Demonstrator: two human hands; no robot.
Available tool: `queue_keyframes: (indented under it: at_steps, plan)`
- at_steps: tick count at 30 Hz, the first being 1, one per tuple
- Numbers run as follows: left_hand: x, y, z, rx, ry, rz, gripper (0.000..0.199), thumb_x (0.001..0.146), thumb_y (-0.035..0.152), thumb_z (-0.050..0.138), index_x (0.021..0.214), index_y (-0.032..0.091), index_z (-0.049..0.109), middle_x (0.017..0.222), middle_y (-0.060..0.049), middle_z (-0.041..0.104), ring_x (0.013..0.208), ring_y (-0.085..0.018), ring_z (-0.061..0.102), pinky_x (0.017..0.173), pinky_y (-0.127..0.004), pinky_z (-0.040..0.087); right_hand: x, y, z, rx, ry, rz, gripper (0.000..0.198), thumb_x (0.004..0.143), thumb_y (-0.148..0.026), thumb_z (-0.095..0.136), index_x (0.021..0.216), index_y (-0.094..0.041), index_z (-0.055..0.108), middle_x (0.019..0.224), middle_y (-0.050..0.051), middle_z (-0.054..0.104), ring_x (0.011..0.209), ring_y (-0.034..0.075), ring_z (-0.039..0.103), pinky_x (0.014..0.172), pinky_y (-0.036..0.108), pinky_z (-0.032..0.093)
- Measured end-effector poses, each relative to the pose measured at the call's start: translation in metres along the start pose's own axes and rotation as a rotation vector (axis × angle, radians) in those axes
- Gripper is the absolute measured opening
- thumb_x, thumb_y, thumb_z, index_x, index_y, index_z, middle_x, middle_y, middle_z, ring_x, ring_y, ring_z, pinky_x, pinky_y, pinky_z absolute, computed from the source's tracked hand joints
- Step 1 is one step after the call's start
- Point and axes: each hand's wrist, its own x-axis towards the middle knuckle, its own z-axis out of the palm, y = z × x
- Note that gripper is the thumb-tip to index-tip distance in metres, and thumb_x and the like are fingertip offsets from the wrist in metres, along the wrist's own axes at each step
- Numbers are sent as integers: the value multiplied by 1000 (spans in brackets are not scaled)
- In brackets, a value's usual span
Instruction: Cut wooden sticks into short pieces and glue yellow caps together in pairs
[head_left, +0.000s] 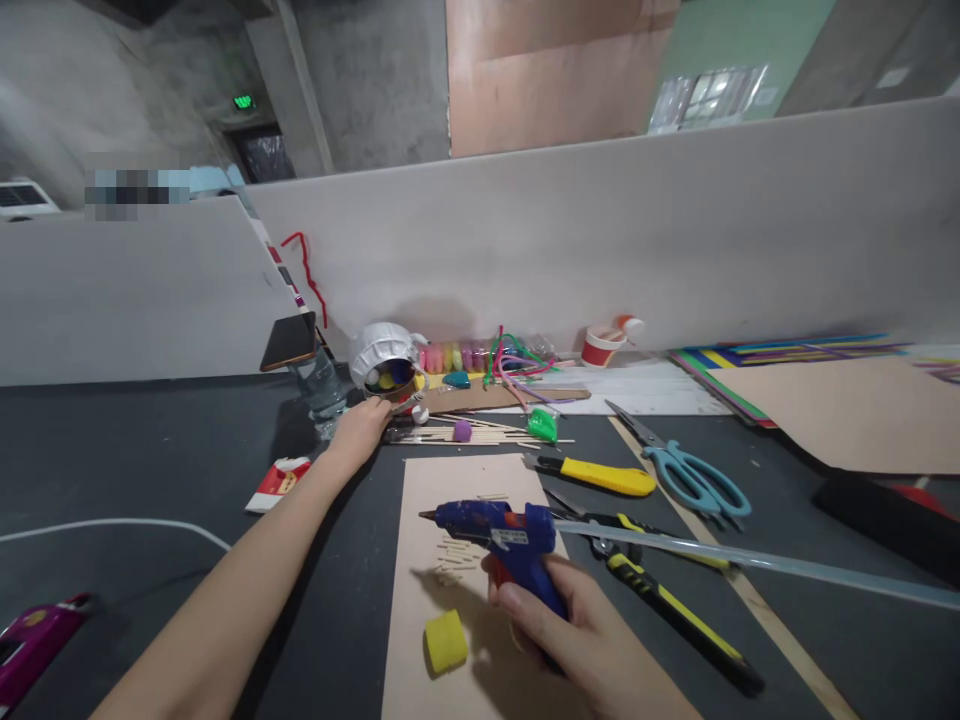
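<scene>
My right hand [562, 620] is wrapped round the handle of a blue hot glue gun [487, 525], its nozzle pointing left. A long clear glue stick [750, 555] runs out of its back. Below the gun lies a tan sheet [420, 520] bearing short cut wooden sticks [456, 558] and a yellow block [446, 642]. My left hand [364, 428] reaches forward to the mouth of a silvery white pot-like container [384, 350] tipped on its side, with coloured lumps inside. Its fingers are curled there; what they grip is hidden. Thin wooden skewers [502, 435] lie beside that hand.
Right of the sheet are a yellow utility knife [607, 476], yellow-black pliers [667, 610] and blue scissors [694, 480]. A phone [289, 342] rests on a clear bottle [319, 385] at left. A white partition [562, 230] stands behind; coloured sheets [720, 375] lie far right.
</scene>
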Motion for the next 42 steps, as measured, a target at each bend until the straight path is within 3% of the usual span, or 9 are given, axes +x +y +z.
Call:
queue_keyframes:
  at_steps: [12,19,23,27,30,32,35,37,42]
  plan:
    - [-17,-14,0,-318,203,36,32,94,33,62,123,17,61,124,-10,64,104,-24,65,87,-46,56,5,1,-2,-49,-58,7,65,74,-72,69,106,-15,68,72,-1,49,64,12,40,57,24,32]
    - [-19,11,-16,-661,510,-239,32,94,34,61,121,17,61,120,-9,65,100,-23,66,84,-44,57,6,1,3,106,-109,9,61,71,-70,73,95,-15,65,64,-5,45,55,8,38,49,20,28]
    - [-35,48,-27,-904,619,-419,31,95,36,60,119,16,61,111,-8,67,89,-20,67,75,-39,58,10,3,3,265,-65,-1,56,77,-69,68,89,-15,64,56,-4,49,48,7,38,43,19,25]
    - [-73,113,-42,-1157,473,-392,29,99,41,52,94,15,63,79,0,63,62,-12,58,58,-28,50,14,-2,1,326,20,-53,57,76,-71,67,88,-16,63,49,-5,46,42,6,32,40,18,22]
    - [-106,160,-57,-1324,197,-256,33,95,41,56,73,17,64,66,1,61,63,-13,56,59,-25,46,16,-6,1,309,100,-87,60,72,-74,67,89,-17,63,55,-5,51,42,6,36,41,18,26]
    - [-123,179,-63,-1421,11,-174,23,85,38,69,77,17,69,73,-2,69,70,-16,62,68,-27,49,16,-7,2,275,170,-119,59,72,-73,68,89,-17,64,66,-2,60,51,8,48,49,19,38]
    - [-138,187,-66,-1527,-126,-174,31,77,34,76,103,17,70,96,-7,74,91,-22,65,82,-31,49,15,-8,6,175,247,-156,54,76,-70,67,91,-19,67,86,3,68,77,15,60,70,24,48]
    - [-142,185,-64,-1582,-169,-207,29,79,34,73,101,15,69,99,-9,73,93,-22,64,83,-31,49,17,-11,10,77,252,-177,53,78,-70,65,92,-19,69,97,6,69,92,19,61,78,26,47]
    - [-149,174,-65,-1683,-245,-268,23,77,36,73,83,15,69,68,0,62,57,-12,51,55,-24,41,27,-24,26,-194,121,-220,54,86,-69,55,93,-17,69,96,6,69,94,22,61,79,29,48]
